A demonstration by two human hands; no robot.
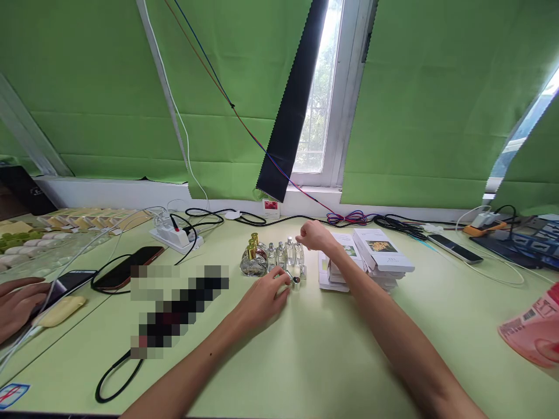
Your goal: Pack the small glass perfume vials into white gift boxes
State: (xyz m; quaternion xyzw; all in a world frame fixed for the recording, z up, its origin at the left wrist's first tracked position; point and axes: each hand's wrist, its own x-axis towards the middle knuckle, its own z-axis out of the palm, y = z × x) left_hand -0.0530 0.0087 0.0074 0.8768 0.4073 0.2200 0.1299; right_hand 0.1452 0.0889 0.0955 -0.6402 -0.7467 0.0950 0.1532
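Note:
A cluster of small clear glass bottles (286, 256) stands in the middle of the pale green table (332, 355), some with gold caps (253, 244). My right hand (313, 235) hovers just above the rightmost bottles, fingers pinched together; what it pinches is too small to tell. My left hand (265, 297) rests on the table in front of the bottles, fingertips pinching a small silver cap (296, 281).
Stacked white boxes (375, 259) sit right of the bottles. A power strip (175, 235), cables, and two phones (126, 273) lie to the left. Another person's hand (17, 305) rests at the far left edge. A pink packet (535, 329) lies at right.

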